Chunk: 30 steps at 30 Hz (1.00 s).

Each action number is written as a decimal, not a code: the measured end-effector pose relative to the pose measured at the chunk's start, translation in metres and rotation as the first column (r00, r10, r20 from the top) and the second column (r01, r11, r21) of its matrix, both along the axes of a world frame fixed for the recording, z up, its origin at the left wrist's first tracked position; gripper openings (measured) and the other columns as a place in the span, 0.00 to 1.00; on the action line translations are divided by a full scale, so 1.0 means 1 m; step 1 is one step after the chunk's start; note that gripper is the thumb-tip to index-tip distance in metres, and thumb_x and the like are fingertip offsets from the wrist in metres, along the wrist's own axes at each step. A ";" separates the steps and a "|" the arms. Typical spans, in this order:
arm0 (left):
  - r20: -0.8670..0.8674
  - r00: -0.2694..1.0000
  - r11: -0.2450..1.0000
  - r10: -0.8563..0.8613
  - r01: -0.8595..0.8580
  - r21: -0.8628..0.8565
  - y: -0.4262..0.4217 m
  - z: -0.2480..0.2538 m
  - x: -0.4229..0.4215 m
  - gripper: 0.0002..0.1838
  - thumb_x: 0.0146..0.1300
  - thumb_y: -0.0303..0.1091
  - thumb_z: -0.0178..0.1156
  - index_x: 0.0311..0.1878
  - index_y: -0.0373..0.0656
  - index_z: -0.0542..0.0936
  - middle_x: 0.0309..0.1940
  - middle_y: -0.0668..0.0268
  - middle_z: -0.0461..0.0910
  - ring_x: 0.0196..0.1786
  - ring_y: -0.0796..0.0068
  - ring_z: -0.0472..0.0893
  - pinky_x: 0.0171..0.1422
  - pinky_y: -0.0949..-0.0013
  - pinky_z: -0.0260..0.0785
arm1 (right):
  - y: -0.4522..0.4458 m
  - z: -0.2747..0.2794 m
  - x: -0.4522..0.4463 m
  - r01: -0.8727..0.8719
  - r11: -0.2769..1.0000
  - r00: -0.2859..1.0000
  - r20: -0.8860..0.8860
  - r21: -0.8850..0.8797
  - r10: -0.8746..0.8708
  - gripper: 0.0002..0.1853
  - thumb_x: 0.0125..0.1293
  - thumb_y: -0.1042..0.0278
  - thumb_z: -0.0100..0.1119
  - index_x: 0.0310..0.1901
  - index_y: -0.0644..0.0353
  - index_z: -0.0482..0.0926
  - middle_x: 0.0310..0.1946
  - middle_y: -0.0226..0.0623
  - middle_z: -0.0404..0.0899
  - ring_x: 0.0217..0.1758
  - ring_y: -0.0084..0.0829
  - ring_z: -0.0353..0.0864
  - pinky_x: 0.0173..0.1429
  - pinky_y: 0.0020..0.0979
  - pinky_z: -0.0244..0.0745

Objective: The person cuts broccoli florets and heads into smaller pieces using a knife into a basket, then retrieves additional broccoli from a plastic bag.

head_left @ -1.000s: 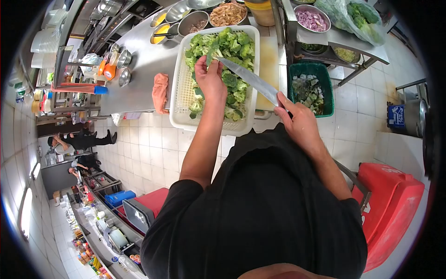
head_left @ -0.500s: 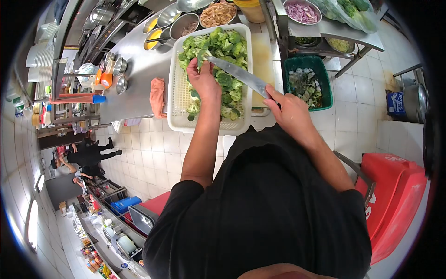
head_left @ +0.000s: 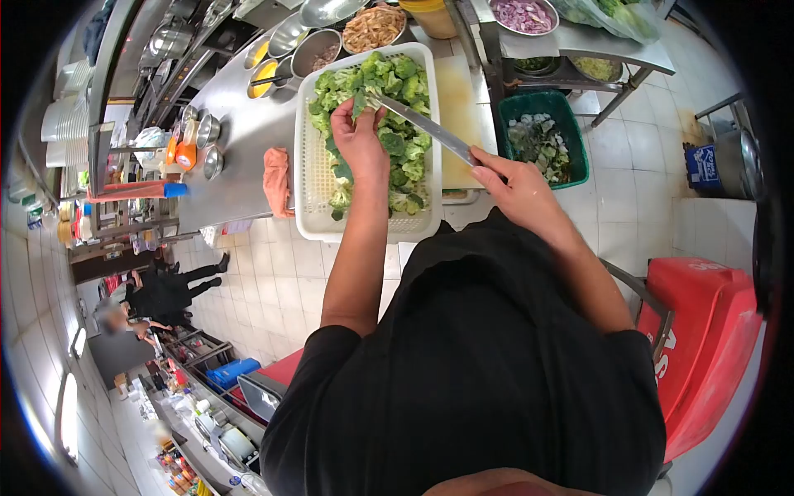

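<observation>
My left hand [head_left: 361, 142] is closed on a broccoli floret [head_left: 361, 101] above the white plastic basket [head_left: 308, 223]. My right hand [head_left: 517, 188] grips the handle of a large knife [head_left: 430, 128], whose blade slants up and left. The blade's tip meets the floret beside my left fingertips. Under both lies a heap of cut broccoli [head_left: 405, 78], filling the upper and right part of the basket. Part of the held floret is hidden by my fingers.
A pale cutting board [head_left: 459, 107] lies right of the basket, an orange cloth [head_left: 277, 182] left. Metal bowls and sliced meat [head_left: 372, 29] stand behind. A green bin [head_left: 542, 136] of trimmings and a red bin [head_left: 703, 331] are to the right. People [head_left: 165, 293] stand far left.
The knife blade has rolled to a thinner, more edge-on angle, its tip still at the floret. The view has shifted slightly, and a person at far left has moved.
</observation>
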State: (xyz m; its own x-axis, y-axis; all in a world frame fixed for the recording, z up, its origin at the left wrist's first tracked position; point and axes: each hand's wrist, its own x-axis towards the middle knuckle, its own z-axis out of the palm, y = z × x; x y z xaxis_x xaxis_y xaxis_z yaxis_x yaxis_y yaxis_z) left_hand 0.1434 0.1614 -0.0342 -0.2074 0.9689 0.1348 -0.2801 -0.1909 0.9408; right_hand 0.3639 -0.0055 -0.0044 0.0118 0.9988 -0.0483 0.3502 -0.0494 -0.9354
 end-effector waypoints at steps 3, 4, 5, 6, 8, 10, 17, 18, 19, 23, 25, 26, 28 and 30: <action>0.001 0.995 0.995 -0.098 0.098 0.017 -0.001 0.003 0.018 0.17 0.67 0.15 0.55 0.57 0.36 0.70 0.54 0.60 0.71 0.47 0.69 0.79 0.56 0.60 0.83 | -0.013 -0.010 0.013 0.066 0.998 0.997 -0.041 -0.014 -0.066 0.24 0.74 0.54 0.59 0.64 0.58 0.79 0.43 0.48 0.87 0.36 0.40 0.86 0.46 0.35 0.79; 0.003 0.990 0.990 -0.138 0.138 0.025 -0.002 0.004 0.027 0.17 0.67 0.14 0.55 0.58 0.36 0.70 0.54 0.60 0.71 0.48 0.70 0.80 0.56 0.60 0.83 | -0.019 -0.013 0.020 0.096 0.995 0.994 -0.054 -0.020 -0.097 0.24 0.74 0.54 0.59 0.65 0.58 0.79 0.42 0.46 0.88 0.36 0.36 0.86 0.45 0.33 0.79; 0.006 0.984 0.983 -0.179 0.179 0.032 -0.003 0.004 0.036 0.17 0.67 0.14 0.55 0.58 0.36 0.70 0.54 0.60 0.71 0.48 0.70 0.80 0.57 0.60 0.83 | -0.026 -0.014 0.028 0.102 0.989 0.990 -0.088 -0.103 -0.111 0.23 0.75 0.54 0.59 0.65 0.58 0.79 0.41 0.42 0.88 0.34 0.32 0.85 0.43 0.31 0.78; -0.001 0.969 0.969 -0.245 0.245 0.022 -0.004 0.005 0.046 0.17 0.67 0.14 0.55 0.58 0.36 0.70 0.55 0.61 0.72 0.48 0.72 0.79 0.58 0.59 0.83 | -0.034 -0.014 0.038 0.106 0.977 0.984 -0.122 -0.187 -0.130 0.23 0.75 0.55 0.59 0.66 0.58 0.78 0.40 0.39 0.88 0.33 0.28 0.83 0.42 0.29 0.77; -0.028 0.951 0.952 -0.307 0.307 0.001 -0.005 0.004 0.067 0.18 0.66 0.14 0.56 0.58 0.35 0.71 0.58 0.60 0.70 0.45 0.75 0.80 0.57 0.60 0.84 | -0.051 -0.020 0.048 0.165 0.975 0.961 -0.197 -0.151 -0.193 0.23 0.78 0.54 0.56 0.68 0.55 0.78 0.32 0.26 0.83 0.26 0.17 0.75 0.32 0.24 0.72; -0.051 0.930 0.931 -0.364 0.363 -0.023 -0.004 0.002 0.089 0.19 0.66 0.15 0.57 0.59 0.35 0.71 0.60 0.61 0.69 0.45 0.75 0.80 0.56 0.61 0.84 | -0.069 -0.021 0.068 0.114 0.925 0.874 -0.406 -0.362 -0.267 0.23 0.79 0.52 0.54 0.68 0.52 0.77 0.28 0.25 0.79 0.23 0.16 0.72 0.28 0.22 0.69; 0.255 0.839 0.808 -0.480 0.536 -0.245 0.012 -0.009 0.126 0.20 0.68 0.17 0.55 0.62 0.36 0.71 0.54 0.59 0.74 0.45 0.66 0.83 0.57 0.59 0.84 | -0.102 -0.039 0.095 0.271 0.784 0.719 -0.424 -0.559 -0.551 0.25 0.80 0.46 0.51 0.71 0.48 0.75 0.23 0.23 0.72 0.20 0.14 0.66 0.22 0.20 0.64; 0.287 0.832 0.794 -0.475 0.546 -0.267 0.012 -0.008 0.129 0.20 0.69 0.18 0.55 0.64 0.37 0.70 0.51 0.57 0.77 0.45 0.63 0.84 0.58 0.56 0.83 | -0.103 -0.044 0.095 0.289 0.796 0.736 -0.409 -0.532 -0.540 0.25 0.80 0.46 0.51 0.71 0.48 0.75 0.23 0.23 0.71 0.20 0.14 0.66 0.22 0.20 0.64; 0.332 0.817 0.780 -0.471 0.562 -0.277 0.011 -0.008 0.132 0.20 0.70 0.18 0.55 0.64 0.38 0.70 0.52 0.56 0.78 0.45 0.62 0.84 0.58 0.56 0.83 | -0.104 -0.048 0.095 0.305 0.807 0.752 -0.392 -0.505 -0.530 0.26 0.80 0.46 0.50 0.71 0.48 0.74 0.23 0.23 0.71 0.20 0.14 0.66 0.22 0.20 0.64; 0.441 0.767 0.727 -0.466 0.616 -0.304 0.000 0.001 0.144 0.21 0.71 0.21 0.55 0.66 0.41 0.69 0.53 0.54 0.78 0.46 0.60 0.83 0.60 0.53 0.81 | -0.095 -0.041 0.084 0.271 0.883 0.762 -0.475 -0.383 -0.441 0.26 0.81 0.48 0.49 0.73 0.49 0.72 0.22 0.23 0.70 0.20 0.14 0.66 0.23 0.20 0.64; 0.458 0.752 0.705 -0.474 0.636 -0.314 -0.007 0.007 0.146 0.21 0.72 0.24 0.55 0.66 0.43 0.69 0.54 0.55 0.79 0.49 0.58 0.82 0.62 0.52 0.79 | -0.083 -0.033 0.078 0.238 0.911 0.751 -0.531 -0.337 -0.393 0.25 0.81 0.49 0.48 0.73 0.50 0.72 0.22 0.23 0.70 0.20 0.14 0.66 0.23 0.20 0.64; 0.466 0.745 0.693 -0.478 0.646 -0.322 -0.011 0.009 0.146 0.21 0.72 0.25 0.56 0.67 0.44 0.68 0.55 0.55 0.79 0.51 0.57 0.82 0.62 0.52 0.78 | -0.076 -0.030 0.077 0.228 0.909 0.747 -0.536 -0.350 -0.393 0.25 0.82 0.50 0.47 0.73 0.50 0.72 0.22 0.23 0.70 0.20 0.14 0.66 0.23 0.20 0.64; 0.467 0.735 0.668 -0.492 0.662 -0.340 -0.014 0.010 0.144 0.22 0.72 0.28 0.57 0.68 0.46 0.68 0.56 0.56 0.79 0.56 0.55 0.80 0.64 0.51 0.75 | -0.058 -0.024 0.076 0.190 0.935 0.765 -0.552 -0.299 -0.332 0.26 0.82 0.50 0.47 0.73 0.54 0.71 0.23 0.24 0.71 0.21 0.14 0.66 0.23 0.20 0.63; 0.497 0.716 0.647 -0.491 0.681 -0.343 -0.017 0.012 0.141 0.23 0.72 0.28 0.57 0.68 0.47 0.67 0.56 0.56 0.79 0.56 0.55 0.80 0.63 0.51 0.75 | -0.043 -0.020 0.075 0.161 0.951 0.778 -0.559 -0.263 -0.287 0.27 0.82 0.50 0.46 0.74 0.56 0.70 0.24 0.24 0.72 0.21 0.14 0.67 0.23 0.20 0.62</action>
State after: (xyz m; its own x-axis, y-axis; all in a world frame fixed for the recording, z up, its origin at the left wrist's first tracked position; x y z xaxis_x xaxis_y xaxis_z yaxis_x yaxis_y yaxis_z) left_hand 0.2847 0.1444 -0.0226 0.4912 0.8071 -0.3275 -0.4746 0.5633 0.6764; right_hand 0.4393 -0.0484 -0.0244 0.1409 0.9410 -0.3076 -0.3034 -0.2548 -0.9182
